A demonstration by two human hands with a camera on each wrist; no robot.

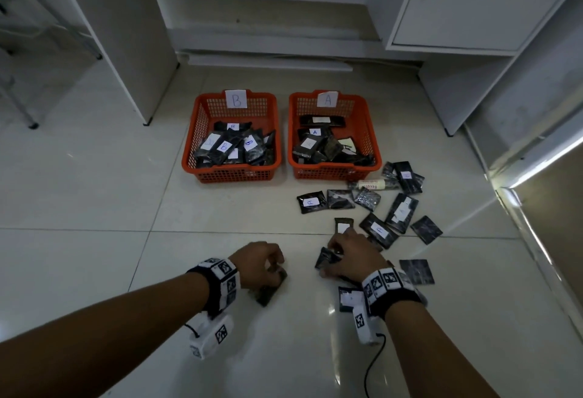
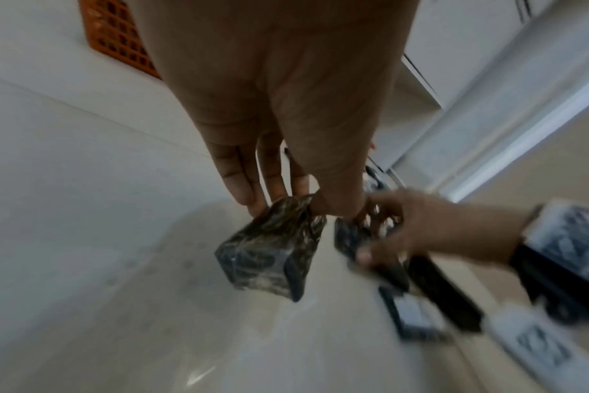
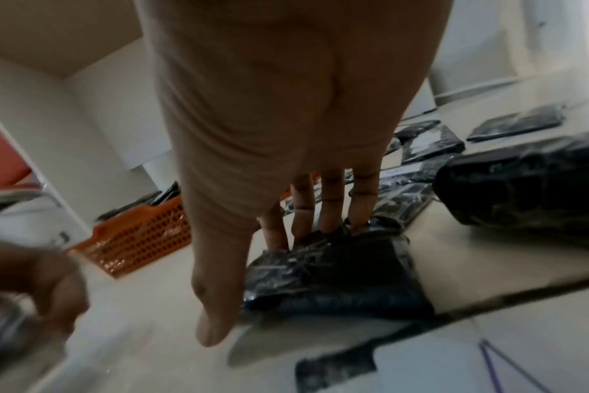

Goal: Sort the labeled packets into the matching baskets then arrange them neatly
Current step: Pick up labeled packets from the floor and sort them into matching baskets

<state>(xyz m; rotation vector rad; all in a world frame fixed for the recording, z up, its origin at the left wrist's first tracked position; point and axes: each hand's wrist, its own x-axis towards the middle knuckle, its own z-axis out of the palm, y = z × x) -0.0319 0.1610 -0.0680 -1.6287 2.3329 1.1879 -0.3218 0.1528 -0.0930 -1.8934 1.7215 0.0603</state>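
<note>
Two orange baskets stand side by side on the floor, basket B [image 1: 233, 176] on the left and basket A [image 1: 331, 173] on the right, each holding several dark labelled packets. My left hand [image 1: 274, 271] pinches a dark packet [image 2: 273, 247] between thumb and fingers, just above the tiles. My right hand [image 1: 334, 259] rests its straight fingertips [image 3: 323, 228] on the far edge of another dark packet [image 3: 333, 271], which tilts up. Its thumb [image 3: 212, 329] stays apart from that packet. Neither packet's label shows.
Several loose packets lie on the tiles right of basket A, among them one marked A [image 1: 311, 202] and one [image 1: 350, 298] under my right wrist. White cabinets [image 1: 457, 19] stand behind the baskets, and a wall edge [image 1: 536, 170] runs along the right.
</note>
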